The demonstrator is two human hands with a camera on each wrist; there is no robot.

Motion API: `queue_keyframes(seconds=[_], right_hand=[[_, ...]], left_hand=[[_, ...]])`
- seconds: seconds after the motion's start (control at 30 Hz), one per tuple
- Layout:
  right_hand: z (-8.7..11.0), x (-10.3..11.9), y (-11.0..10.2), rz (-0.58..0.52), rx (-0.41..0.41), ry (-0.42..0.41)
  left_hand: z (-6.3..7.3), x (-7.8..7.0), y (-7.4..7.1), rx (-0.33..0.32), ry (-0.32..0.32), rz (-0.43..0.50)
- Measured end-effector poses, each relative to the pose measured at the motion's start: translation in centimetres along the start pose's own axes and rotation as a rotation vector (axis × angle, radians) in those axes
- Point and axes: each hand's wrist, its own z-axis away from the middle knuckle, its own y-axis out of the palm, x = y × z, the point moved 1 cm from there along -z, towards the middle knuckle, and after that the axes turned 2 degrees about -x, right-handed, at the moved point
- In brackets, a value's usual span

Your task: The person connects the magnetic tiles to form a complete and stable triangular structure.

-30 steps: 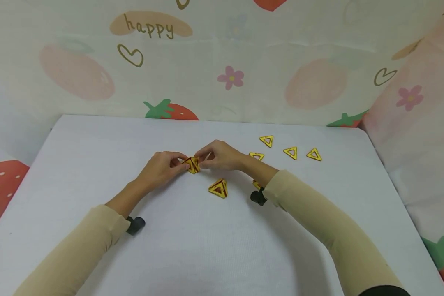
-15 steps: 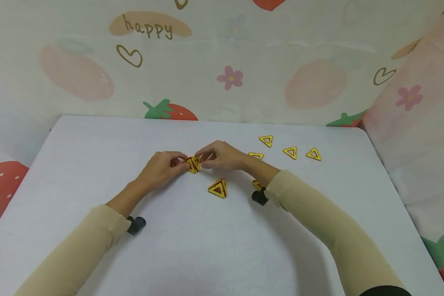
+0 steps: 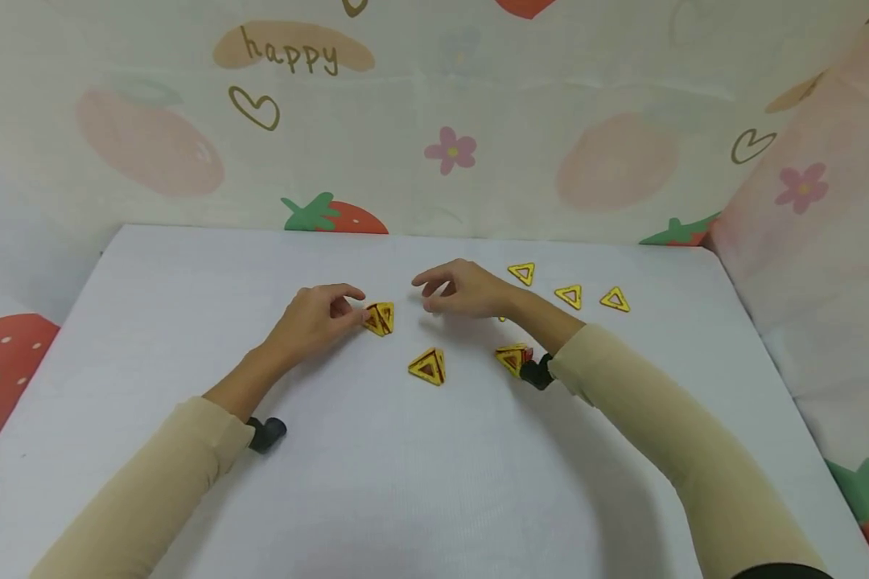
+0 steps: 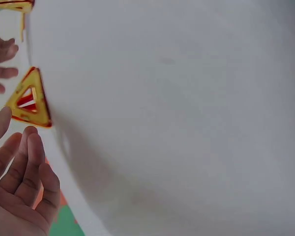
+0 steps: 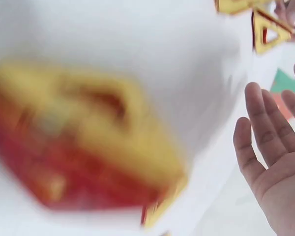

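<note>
A small yellow-and-red pyramid of triangular magnetic tiles stands on the white table, left of centre. My left hand is beside it, the thumb at its near-left side and the fingers loosely spread; in the left wrist view the thumb tip seems to touch the pyramid's corner. To the right, my right hand hovers above the table, holding nothing, its fingers relaxed. A second tile pyramid sits closer to me. Another tile pyramid is partly hidden by the right wrist camera and looms blurred in the right wrist view.
Loose flat yellow triangle tiles lie at the back right: one tile, a second tile and a third tile. One more is mostly covered by the right forearm. A patterned cloth hangs behind the table.
My right hand has let go of the left pyramid and moved right and away, uncovering the pyramid by its wrist. The left fingers have loosened from the left pyramid.
</note>
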Motion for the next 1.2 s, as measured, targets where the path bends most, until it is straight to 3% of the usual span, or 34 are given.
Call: queue_keyframes(seconds=[0.3,0.63,0.9,1.2], right_hand=[[4.3,-3.2,-4.6,0.097,-0.132,-0.004],[9.0,-7.6,-7.1,0.151,-0.305,0.115],[12.0,-10.0,-8.0,0.220,-0.422,0.167],[13.4,-11.7,-8.3,0.252,-0.443,0.189]], left_hand=[[-1.3,-2.3,-0.6,-0.026,0.036,0.030],[-3.2,-4.9,0.4,0.003,0.047,0.053],[-5.0,-7.1,1.9,0.130,0.040,0.077],[-7.3,-8.6,4.3,0.257,0.027,0.065]])
